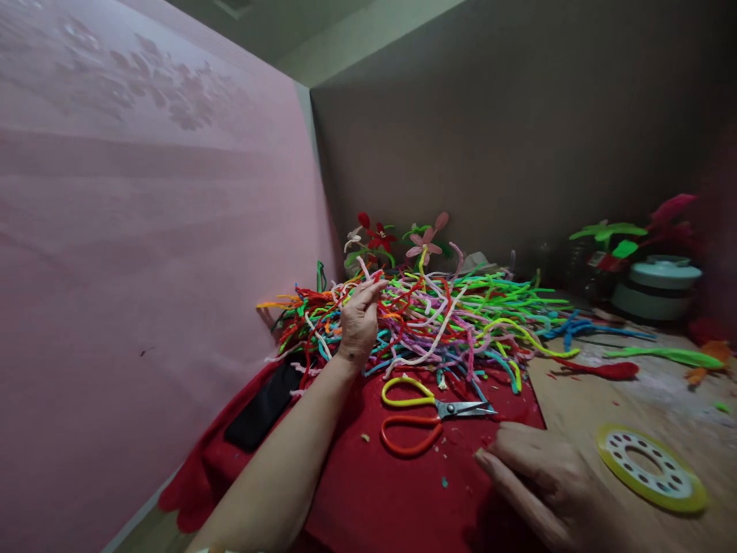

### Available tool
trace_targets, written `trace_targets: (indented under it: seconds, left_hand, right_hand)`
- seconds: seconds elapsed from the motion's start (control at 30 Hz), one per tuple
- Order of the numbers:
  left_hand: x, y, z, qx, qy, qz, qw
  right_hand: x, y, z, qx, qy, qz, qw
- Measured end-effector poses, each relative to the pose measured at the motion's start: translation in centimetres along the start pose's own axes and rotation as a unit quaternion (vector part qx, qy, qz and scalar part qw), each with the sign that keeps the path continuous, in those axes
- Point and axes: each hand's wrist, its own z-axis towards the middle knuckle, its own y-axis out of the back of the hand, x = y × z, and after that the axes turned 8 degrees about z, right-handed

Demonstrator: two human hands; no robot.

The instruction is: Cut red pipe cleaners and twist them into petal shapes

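My left hand point(360, 321) reaches forward into a heap of many-coloured pipe cleaners point(437, 319). Its fingers are closed at the heap's left part, where a pale pink pipe cleaner point(364, 269) sticks up from the fingertips. The exact grip is partly hidden. Low on the right, my right hand point(544, 476) rests with its fingers curled under and its thumb pointing left; nothing shows in it. Just beyond its thumb lie scissors point(451, 408) with one yellow and one orange handle, blades slightly apart and pointing right, on a red cloth point(368, 491).
A black phone point(262, 411) lies left of my forearm. To the right are a yellow tape roll point(650, 468), a red pipe-cleaner piece point(610, 370) and a lidded pale-green container point(659, 288). Pipe-cleaner flowers point(424, 246) stand behind the heap, near the pink panel point(143, 269).
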Motion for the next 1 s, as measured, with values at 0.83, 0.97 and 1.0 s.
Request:
trace_targets:
  seconds: [0.83,0.97,1.0]
  left_hand:
    - [-8.0,-0.6,-5.7,0.326,-0.433,0.045,0.839]
    - [-7.3,-1.5,-6.3,0.290,-0.373,0.065,0.879]
    - [-7.1,-1.7,-6.3,0.294,-0.363,0.091,0.879]
  right_hand:
    - [-2.9,2.1,2.9,-0.262,-0.415,0.605,0.627]
    - [-4.2,2.4,2.6,-0.347,-0.413,0.595,0.596]
    - [-4.7,2.4,2.4,-0.358,-0.409,0.590,0.597]
